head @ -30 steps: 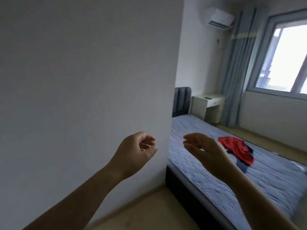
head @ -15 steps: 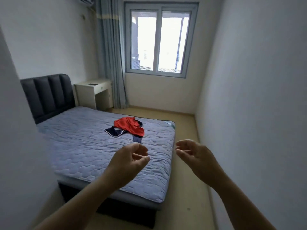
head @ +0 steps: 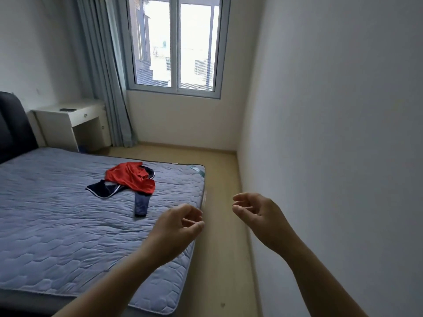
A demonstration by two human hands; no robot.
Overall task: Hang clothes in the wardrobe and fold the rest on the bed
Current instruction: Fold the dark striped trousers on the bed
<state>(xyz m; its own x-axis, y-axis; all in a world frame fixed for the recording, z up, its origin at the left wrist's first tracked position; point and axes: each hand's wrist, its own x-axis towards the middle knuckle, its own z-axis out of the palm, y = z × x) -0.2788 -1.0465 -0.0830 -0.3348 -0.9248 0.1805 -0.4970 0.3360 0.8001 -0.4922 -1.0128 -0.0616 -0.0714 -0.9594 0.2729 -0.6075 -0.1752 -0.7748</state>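
your left hand raised over bed edge, fingers loosely curled, holding nothing. your right hand beside it over floor, same loose curl, nothing held, palms facing each other. red garment heaped on navy garment, on bed ahead-left of left hand, well apart. versus half second ago: hand poses unchanged; view nearer bed, headboard mostly cut off at left.

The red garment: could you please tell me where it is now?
Head view, left of centre: the red garment lies on the bed, atop a navy garment.
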